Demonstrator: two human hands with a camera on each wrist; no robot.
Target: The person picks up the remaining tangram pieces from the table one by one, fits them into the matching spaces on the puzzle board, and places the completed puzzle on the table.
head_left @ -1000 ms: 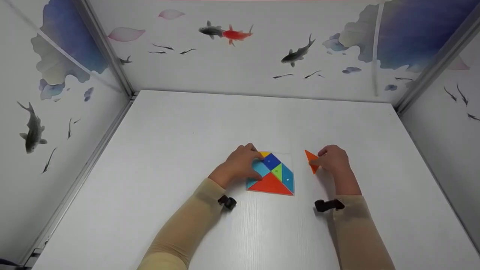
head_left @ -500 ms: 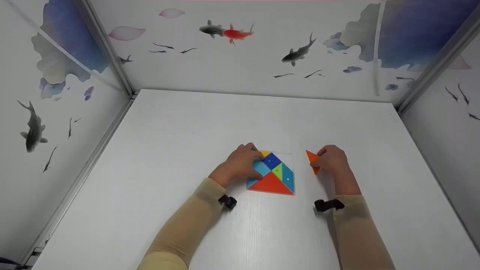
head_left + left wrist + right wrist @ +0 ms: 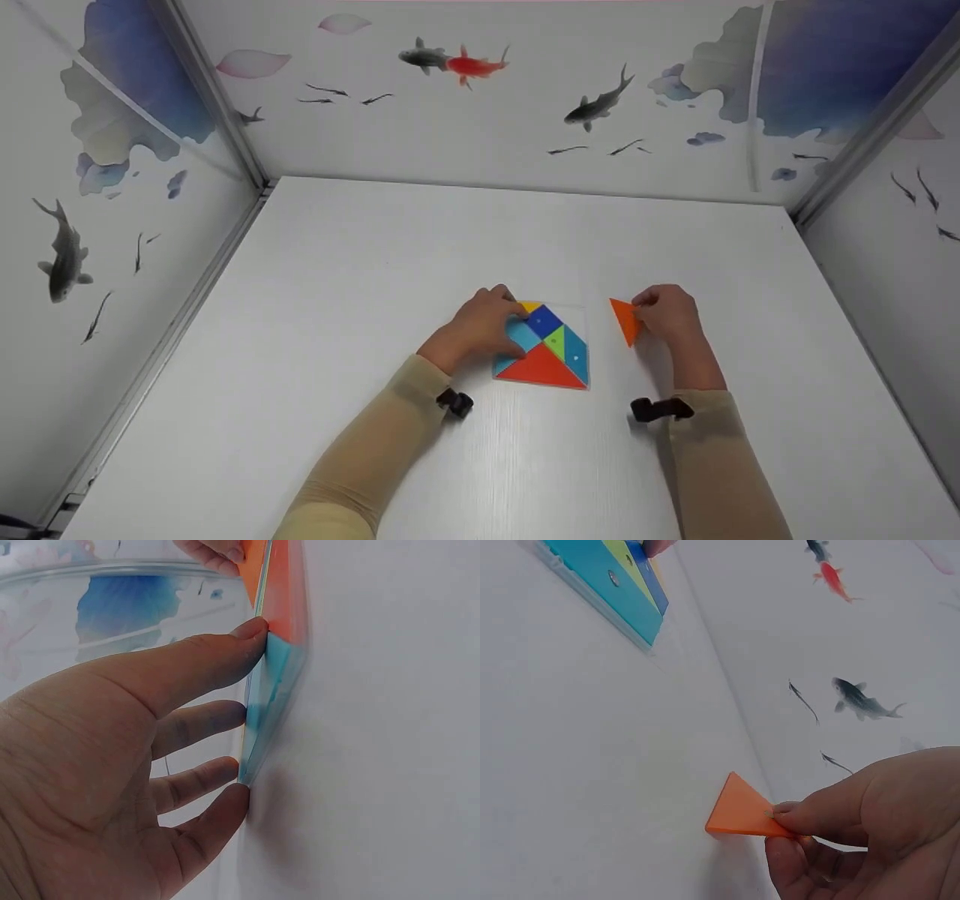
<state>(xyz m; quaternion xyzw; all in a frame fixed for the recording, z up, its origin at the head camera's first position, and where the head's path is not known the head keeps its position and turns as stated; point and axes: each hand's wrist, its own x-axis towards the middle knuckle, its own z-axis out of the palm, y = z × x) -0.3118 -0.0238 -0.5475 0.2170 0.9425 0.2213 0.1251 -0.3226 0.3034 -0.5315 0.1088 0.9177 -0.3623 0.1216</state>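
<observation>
A square tangram puzzle in a clear tray lies mid-table, with red, blue, light-blue, green and yellow pieces. Its upper right corner shows a bare gap. My left hand rests on the tray's left side, thumb and fingers spread, fingertips touching the pieces and edge in the left wrist view. To the right of the tray, my right hand pinches an orange tangram triangle between thumb and fingers at one corner. That triangle stands tilted, close over the table, and the fingers hide part of it.
The white table is enclosed by printed walls with fish and blue leaf shapes at the back and both sides. Metal rails run along the corners. A black wrist camera sits on the left sleeve, another black camera on the right.
My right hand has moved slightly up, its thumb shifting toward the triangle's corner, so more of the orange face shows. The left hand and tray have stayed in place.
</observation>
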